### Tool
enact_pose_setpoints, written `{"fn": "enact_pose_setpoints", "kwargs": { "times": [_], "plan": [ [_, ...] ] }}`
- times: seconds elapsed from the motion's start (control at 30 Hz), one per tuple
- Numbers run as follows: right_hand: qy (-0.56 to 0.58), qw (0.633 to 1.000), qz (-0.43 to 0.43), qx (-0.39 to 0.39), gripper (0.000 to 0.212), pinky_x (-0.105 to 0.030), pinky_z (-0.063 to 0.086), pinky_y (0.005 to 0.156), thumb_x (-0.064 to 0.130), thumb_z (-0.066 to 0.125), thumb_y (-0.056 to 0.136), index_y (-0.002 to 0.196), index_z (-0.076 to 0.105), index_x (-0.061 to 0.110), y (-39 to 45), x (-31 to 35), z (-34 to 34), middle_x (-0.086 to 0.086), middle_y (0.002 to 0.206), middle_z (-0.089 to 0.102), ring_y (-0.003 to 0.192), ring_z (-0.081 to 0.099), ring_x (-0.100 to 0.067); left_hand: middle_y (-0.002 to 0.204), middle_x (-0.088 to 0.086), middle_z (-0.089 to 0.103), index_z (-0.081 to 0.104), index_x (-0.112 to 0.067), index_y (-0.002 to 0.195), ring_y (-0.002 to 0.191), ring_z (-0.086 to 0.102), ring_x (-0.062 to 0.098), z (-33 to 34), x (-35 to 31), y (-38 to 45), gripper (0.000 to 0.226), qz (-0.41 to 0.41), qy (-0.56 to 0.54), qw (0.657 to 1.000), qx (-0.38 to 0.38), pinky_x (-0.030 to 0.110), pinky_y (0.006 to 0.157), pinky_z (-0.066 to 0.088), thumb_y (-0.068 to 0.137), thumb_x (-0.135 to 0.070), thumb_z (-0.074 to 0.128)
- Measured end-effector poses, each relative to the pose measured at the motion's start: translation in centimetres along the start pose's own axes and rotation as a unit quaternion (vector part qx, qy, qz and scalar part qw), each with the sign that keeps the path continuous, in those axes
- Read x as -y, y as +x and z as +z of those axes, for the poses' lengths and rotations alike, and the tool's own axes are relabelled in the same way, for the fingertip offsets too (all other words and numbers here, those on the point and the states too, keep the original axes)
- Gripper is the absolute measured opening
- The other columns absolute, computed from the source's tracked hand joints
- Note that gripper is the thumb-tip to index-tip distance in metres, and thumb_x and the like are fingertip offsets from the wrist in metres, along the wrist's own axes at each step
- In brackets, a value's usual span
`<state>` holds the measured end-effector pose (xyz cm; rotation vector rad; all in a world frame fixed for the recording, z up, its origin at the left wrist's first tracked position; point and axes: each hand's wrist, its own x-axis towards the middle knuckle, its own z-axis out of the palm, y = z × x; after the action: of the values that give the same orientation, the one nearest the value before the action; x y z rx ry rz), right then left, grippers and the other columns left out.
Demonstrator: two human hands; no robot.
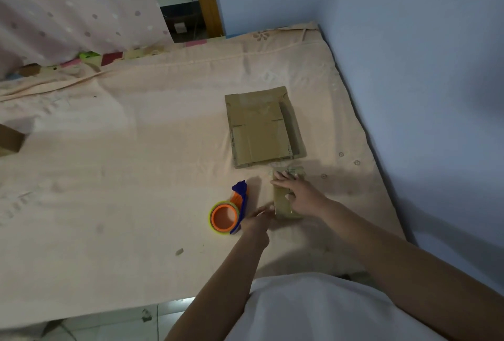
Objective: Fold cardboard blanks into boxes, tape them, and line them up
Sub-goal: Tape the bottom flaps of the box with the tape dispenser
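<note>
Both hands on box, tape dispenser beside

no readable text, labels or numbers

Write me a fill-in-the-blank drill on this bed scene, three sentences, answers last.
1. The tape dispenser holds a roll with an ____ core.
2. The right hand rests on a small ____ box.
3. The flat blanks lie ____ from the person than the left hand.

Answers: orange; cardboard; farther
</note>
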<state>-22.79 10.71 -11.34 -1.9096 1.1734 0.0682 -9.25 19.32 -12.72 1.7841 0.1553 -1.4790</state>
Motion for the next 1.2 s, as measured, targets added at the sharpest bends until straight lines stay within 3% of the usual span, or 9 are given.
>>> {"fn": "enact_pose_setpoints", "kwargs": {
  "times": [0.17, 0.3, 0.37, 0.5, 0.67, 0.8, 0.9, 1.1, 1.2],
  "plan": [
    [0.023, 1.000, 0.002, -0.006, 0.070, -0.035, 0.002, 0.126, -0.010, 0.040, 0.096, 0.153, 0.038, 0.031, -0.1, 0.1, 0.2, 0.015, 0.165, 0.016, 0.154, 0.001, -0.012, 0.070, 0.004, 0.060, 0.060, -0.014, 0.071, 0.061, 0.052, 0.016, 1.3, 0.6, -0.5, 0.022, -0.006, -0.073, 0.996, -0.060, 0.023, 0.052, 0.042, 0.082, -0.004, 0.078],
    [0.050, 0.998, 0.019, -0.011, 0.074, -0.021, 0.004, 0.119, -0.018, 0.036, 0.092, 0.151, 0.042, 0.026, -0.5, 0.8, -0.3, 0.012, 0.164, 0.022, 0.153, 0.007, -0.008, 0.082, 0.008, 0.068, 0.070, -0.011, 0.083, 0.074, 0.058, 0.019, 1.6, 0.2, -1.9, 0.015, 0.142, 0.104, 0.978, -0.111, 0.030, 0.067, 0.045, 0.095, -0.017, 0.063],
    [0.078, 0.996, 0.029, -0.017, 0.074, -0.019, 0.012, 0.116, -0.019, 0.037, 0.092, 0.150, 0.045, 0.026, -0.6, 1.2, -0.7, 0.009, 0.163, 0.027, 0.152, 0.015, -0.010, 0.078, 0.008, 0.069, 0.073, -0.008, 0.087, 0.070, 0.057, 0.017, 1.5, -0.3, -2.8, 0.021, 0.236, 0.248, 0.936, -0.082, 0.034, 0.071, 0.049, 0.097, -0.014, 0.056],
    [0.118, 0.989, 0.038, -0.082, 0.061, -0.033, 0.037, 0.116, -0.007, 0.044, 0.093, 0.142, 0.056, 0.027, -1.0, 2.0, -1.5, -0.003, 0.150, 0.050, 0.141, 0.044, -0.022, 0.105, 0.010, 0.075, 0.057, -0.010, 0.136, 0.093, 0.069, 0.013, 0.1, -0.6, -3.9, 0.047, 0.336, 0.362, 0.869, 0.027, 0.013, 0.073, 0.047, 0.090, -0.006, 0.065],
    [0.083, 0.973, 0.022, -0.215, 0.048, -0.006, 0.032, 0.101, -0.015, 0.047, 0.092, 0.130, 0.066, 0.008, -4.8, 0.2, -2.2, -0.011, 0.132, 0.065, 0.126, 0.059, -0.021, 0.110, 0.001, 0.075, 0.069, -0.021, 0.125, 0.096, 0.070, 0.016, -1.1, -0.5, -3.1, 0.044, 0.445, 0.466, 0.761, 0.077, 0.030, 0.087, 0.055, 0.090, 0.002, 0.057],
    [0.042, 0.995, 0.018, -0.092, 0.048, -0.011, 0.028, 0.108, -0.009, 0.055, 0.095, 0.137, 0.059, 0.012, -7.5, -2.8, -1.7, -0.009, 0.148, 0.051, 0.138, 0.048, -0.023, 0.108, 0.014, 0.073, 0.065, -0.013, 0.130, 0.101, 0.066, 0.031, -1.8, -1.7, -2.2, 0.055, 0.483, 0.575, 0.652, 0.108, 0.035, 0.087, 0.051, 0.085, 0.015, 0.048],
    [-0.021, 0.999, -0.002, -0.034, 0.049, -0.022, 0.033, 0.114, 0.001, 0.057, 0.097, 0.144, 0.053, 0.016, -8.0, -3.7, -1.3, -0.005, 0.154, 0.045, 0.138, 0.047, -0.023, 0.110, 0.013, 0.072, 0.060, -0.009, 0.135, 0.104, 0.064, 0.027, -2.5, -2.3, -1.6, 0.050, 0.502, 0.608, 0.600, 0.133, 0.018, 0.090, 0.043, 0.088, 0.008, 0.064],
    [-0.055, 0.991, -0.090, -0.078, 0.030, -0.045, 0.049, 0.106, 0.044, 0.070, 0.091, 0.120, 0.070, 0.039, -8.1, -6.6, 0.6, 0.010, 0.151, 0.049, 0.110, 0.068, -0.018, 0.123, 0.012, 0.065, 0.051, -0.011, 0.142, 0.121, 0.050, 0.025, -2.5, -2.3, -0.9, 0.051, 0.514, 0.609, 0.587, 0.141, 0.012, 0.097, 0.027, 0.093, -0.006, 0.064],
    [-0.063, 0.990, -0.074, -0.100, 0.042, -0.043, 0.049, 0.107, 0.042, 0.070, 0.092, 0.130, 0.066, 0.025, -8.4, -5.5, 0.2, 0.008, 0.148, 0.052, 0.109, 0.069, -0.014, 0.117, 0.014, 0.067, 0.054, -0.008, 0.140, 0.118, 0.052, 0.028, -2.5, -2.5, -0.5, 0.050, 0.518, 0.604, 0.586, 0.153, 0.014, 0.096, 0.028, 0.091, -0.009, 0.067]
  ]
}}
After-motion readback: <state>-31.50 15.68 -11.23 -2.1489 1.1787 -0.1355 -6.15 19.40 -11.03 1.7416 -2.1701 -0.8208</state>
